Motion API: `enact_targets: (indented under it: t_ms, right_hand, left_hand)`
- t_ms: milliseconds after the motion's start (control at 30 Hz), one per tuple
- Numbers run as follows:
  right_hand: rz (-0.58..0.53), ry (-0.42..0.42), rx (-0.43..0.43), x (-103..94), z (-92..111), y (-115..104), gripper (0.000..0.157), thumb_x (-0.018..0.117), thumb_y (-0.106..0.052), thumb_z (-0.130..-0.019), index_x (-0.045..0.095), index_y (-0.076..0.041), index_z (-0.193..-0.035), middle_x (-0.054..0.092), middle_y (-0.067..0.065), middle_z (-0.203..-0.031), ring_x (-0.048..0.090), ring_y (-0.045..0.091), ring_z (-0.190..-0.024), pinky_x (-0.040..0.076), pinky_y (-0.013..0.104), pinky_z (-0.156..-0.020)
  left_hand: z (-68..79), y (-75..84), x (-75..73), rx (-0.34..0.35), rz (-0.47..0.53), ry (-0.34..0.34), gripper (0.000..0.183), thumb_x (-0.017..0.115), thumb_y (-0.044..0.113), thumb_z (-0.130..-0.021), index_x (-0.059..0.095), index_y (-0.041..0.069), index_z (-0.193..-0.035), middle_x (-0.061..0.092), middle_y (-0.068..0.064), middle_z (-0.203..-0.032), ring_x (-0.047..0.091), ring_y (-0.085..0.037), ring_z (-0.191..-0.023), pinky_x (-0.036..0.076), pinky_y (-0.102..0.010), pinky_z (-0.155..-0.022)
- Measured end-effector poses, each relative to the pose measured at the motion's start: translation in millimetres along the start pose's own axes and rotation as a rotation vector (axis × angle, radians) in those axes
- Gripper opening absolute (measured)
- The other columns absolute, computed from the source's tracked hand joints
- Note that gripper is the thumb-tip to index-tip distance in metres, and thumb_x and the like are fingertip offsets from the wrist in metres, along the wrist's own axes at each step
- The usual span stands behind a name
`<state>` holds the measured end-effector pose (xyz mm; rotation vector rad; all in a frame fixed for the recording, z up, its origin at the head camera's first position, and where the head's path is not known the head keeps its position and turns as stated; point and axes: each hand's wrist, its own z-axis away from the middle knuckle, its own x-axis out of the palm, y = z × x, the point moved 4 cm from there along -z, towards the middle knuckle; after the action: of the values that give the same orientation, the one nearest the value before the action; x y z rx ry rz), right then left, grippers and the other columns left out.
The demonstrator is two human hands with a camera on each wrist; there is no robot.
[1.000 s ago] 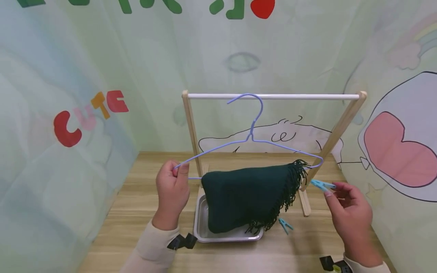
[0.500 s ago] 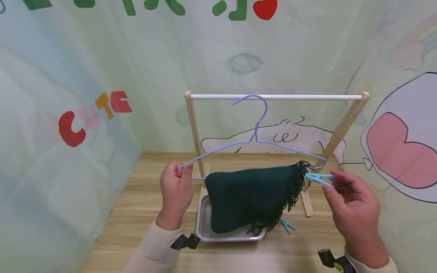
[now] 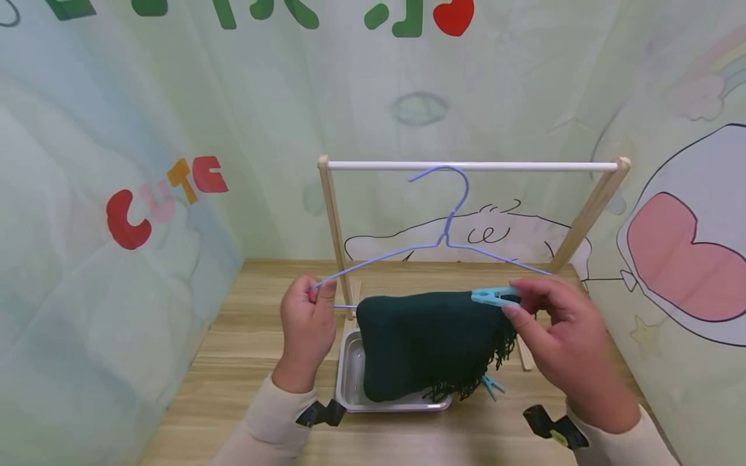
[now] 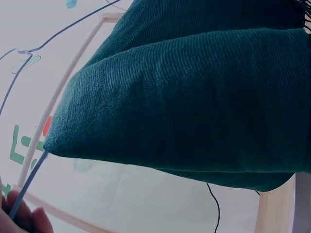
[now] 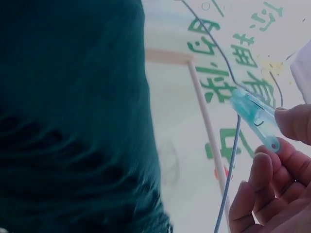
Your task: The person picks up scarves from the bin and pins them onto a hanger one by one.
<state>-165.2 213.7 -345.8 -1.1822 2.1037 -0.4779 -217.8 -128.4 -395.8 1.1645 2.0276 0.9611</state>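
My left hand [image 3: 305,323] grips the left corner of a blue wire hanger [image 3: 384,251]. Over the hanger's lower bar hangs a folded dark green scarf [image 3: 431,343], its fringe at the right end. Between thumb and fingers, my right hand [image 3: 562,330] pinches a light blue clothespin [image 3: 495,296], which overlaps the scarf's upper right edge in the head view. In the right wrist view the clothespin [image 5: 255,116] appears beside the hanger wire, apart from the scarf [image 5: 73,107]. The hanger's right corner is hidden behind my right hand.
Behind the hanger stands a wooden rack with a white rod [image 3: 524,166]. A metal tray [image 3: 350,382] sits on the wooden table [image 3: 233,362], partly under the scarf. A second light blue clothespin [image 3: 492,388] lies right of the tray.
My right hand has carried the clothespin leftward and slightly up, from right of the fringe to over the scarf's top right edge. The hanger, held in my left hand, has shifted slightly right.
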Motion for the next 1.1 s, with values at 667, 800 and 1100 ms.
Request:
enact_targets:
  t_ms: [667, 800, 1100]
  right_hand:
    - [0.089, -0.258, -0.134, 52.2, -24, -27, 0.021, 0.083, 0.004, -0.085, 0.075, -0.007, -0.100, 0.072, -0.003, -0.094, 0.060, 0.007, -0.079, 0.054, 0.025, -0.068]
    - [0.064, -0.321, -0.156, 65.4, -26, -32, 0.019, 0.082, 0.005, -0.086, 0.074, -0.008, -0.097, 0.070, -0.003, -0.092, 0.060, 0.007, -0.078, 0.056, 0.027, -0.068]
    - [0.062, -0.444, -0.241, 96.2, -33, -47, 0.014, 0.080, 0.001, -0.090, 0.073, -0.009, -0.096, 0.071, -0.002, -0.091, 0.061, 0.008, -0.079, 0.057, 0.028, -0.072]
  left_hand:
    - [4.2, 5.8, 7.4, 0.014, 0.023, -0.037, 0.039, 0.071, 0.005, -0.099, 0.042, 0.002, -0.073, 0.036, 0.000, -0.067, 0.042, -0.016, -0.064, 0.034, -0.026, -0.059]
    - [5.4, 8.0, 8.5, 0.008, 0.018, -0.049, 0.039, 0.071, 0.005, -0.099, 0.042, 0.002, -0.074, 0.036, 0.000, -0.067, 0.043, -0.016, -0.064, 0.035, -0.025, -0.058]
    - [7.4, 12.8, 9.8, 0.027, 0.020, -0.062, 0.041, 0.072, 0.011, -0.100, 0.042, 0.002, -0.074, 0.037, 0.000, -0.069, 0.043, -0.016, -0.065, 0.035, -0.025, -0.058]
